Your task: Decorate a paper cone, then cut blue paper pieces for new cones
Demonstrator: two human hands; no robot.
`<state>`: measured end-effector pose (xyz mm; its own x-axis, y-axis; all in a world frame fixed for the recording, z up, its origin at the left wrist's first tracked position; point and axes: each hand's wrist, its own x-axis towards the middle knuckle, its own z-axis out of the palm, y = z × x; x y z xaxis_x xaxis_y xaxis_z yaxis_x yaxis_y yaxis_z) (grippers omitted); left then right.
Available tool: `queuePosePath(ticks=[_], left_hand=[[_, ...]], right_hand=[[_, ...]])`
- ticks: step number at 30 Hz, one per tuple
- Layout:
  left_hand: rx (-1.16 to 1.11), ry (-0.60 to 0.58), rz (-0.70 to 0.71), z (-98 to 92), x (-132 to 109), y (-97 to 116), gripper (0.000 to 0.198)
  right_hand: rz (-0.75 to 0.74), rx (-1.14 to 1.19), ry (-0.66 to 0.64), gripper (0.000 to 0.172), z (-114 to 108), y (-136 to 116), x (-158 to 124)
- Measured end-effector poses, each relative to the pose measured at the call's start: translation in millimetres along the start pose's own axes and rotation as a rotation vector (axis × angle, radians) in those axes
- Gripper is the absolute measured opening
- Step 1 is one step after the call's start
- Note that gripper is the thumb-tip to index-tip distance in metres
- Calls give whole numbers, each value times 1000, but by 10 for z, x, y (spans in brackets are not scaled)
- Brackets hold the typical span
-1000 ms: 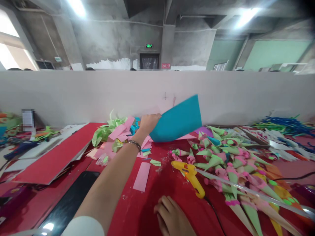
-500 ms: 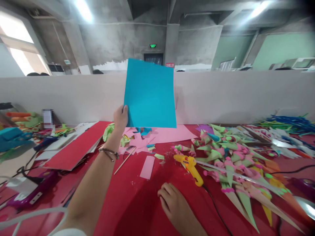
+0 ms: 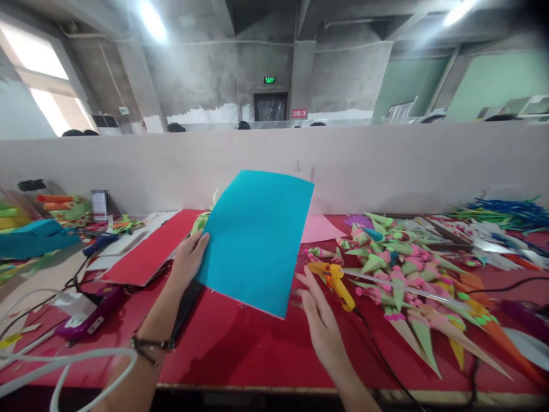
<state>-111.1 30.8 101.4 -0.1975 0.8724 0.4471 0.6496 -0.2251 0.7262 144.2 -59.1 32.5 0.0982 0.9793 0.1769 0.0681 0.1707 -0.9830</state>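
Observation:
A blue sheet (image 3: 259,240), stiff like craft paper or foam, is tilted above the red table (image 3: 249,355). My left hand (image 3: 191,257) pinches it by its left edge, thumb on the face towards me. By the sheet's lower right side is my right hand (image 3: 317,315), fingers extended and apart, slightly blurred, holding nothing. Just beyond those fingers lies a yellow glue gun (image 3: 337,283) with a clear glue stick in its back. Part of a pink sheet (image 3: 321,229) shows behind the blue one, which hides the middle of the table.
Many green and pink paper cones (image 3: 398,286) are heaped on the right. A red board (image 3: 150,246) lies at the left, near a purple power strip (image 3: 92,317) with cables. White tubing (image 3: 64,360) loops at front left. A pale partition (image 3: 386,166) stands behind the table.
The blue sheet has come down and nearer, now tilted, still in my left hand. My right hand has risen towards its right edge and its fingers have opened out.

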Motion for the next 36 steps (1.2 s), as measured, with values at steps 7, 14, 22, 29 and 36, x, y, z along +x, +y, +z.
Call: queuePosePath(ticks=[7, 14, 22, 29, 36], left_hand=[[8, 106, -159, -71, -649, -104, 31], [-70, 154, -340, -217, -999, -227, 31], [-151, -155, -416, -411, -1370, -308, 37], [-179, -35, -420, -276, -1507, -434, 67], [-180, -21, -353, -91, -1418, -434, 46]], right_hand=[[-45, -73, -28, 66, 290, 29, -15], [155, 305, -38, 53, 307, 37, 55], [481, 573, -80, 41, 185, 37, 50], [553, 478, 61, 38, 223, -77, -24], [615, 660, -202, 46, 301, -134, -83]])
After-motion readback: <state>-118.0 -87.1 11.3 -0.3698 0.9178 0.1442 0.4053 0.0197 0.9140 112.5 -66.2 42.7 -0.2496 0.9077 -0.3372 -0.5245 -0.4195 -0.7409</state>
